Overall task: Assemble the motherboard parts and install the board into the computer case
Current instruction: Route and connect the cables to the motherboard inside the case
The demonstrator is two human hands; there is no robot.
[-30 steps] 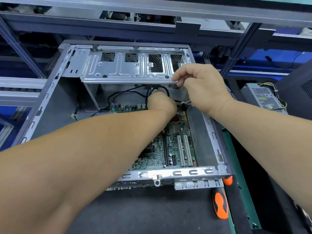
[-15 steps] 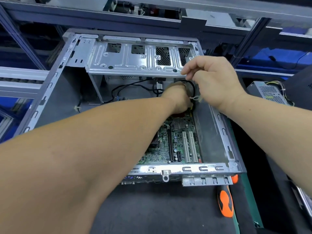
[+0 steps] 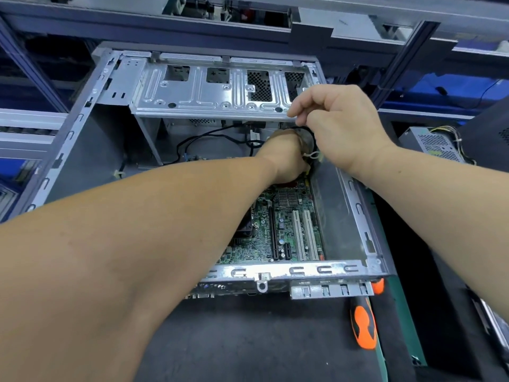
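Motherboard (image 3: 286, 230) sat flat inside the open computer case (image 3: 358, 216), which lay on its side on the dark mat (image 3: 248, 340); our right hand (image 3: 341, 125) had its fingers curled, pinching the black cable loop (image 3: 309, 132) just under the drive cage (image 3: 214, 89); our left hand (image 3: 286, 155) reached down at the board's far end, fingers hidden, so we couldn't tell its grip; an orange screwdriver (image 3: 363, 323) lay beside the case.
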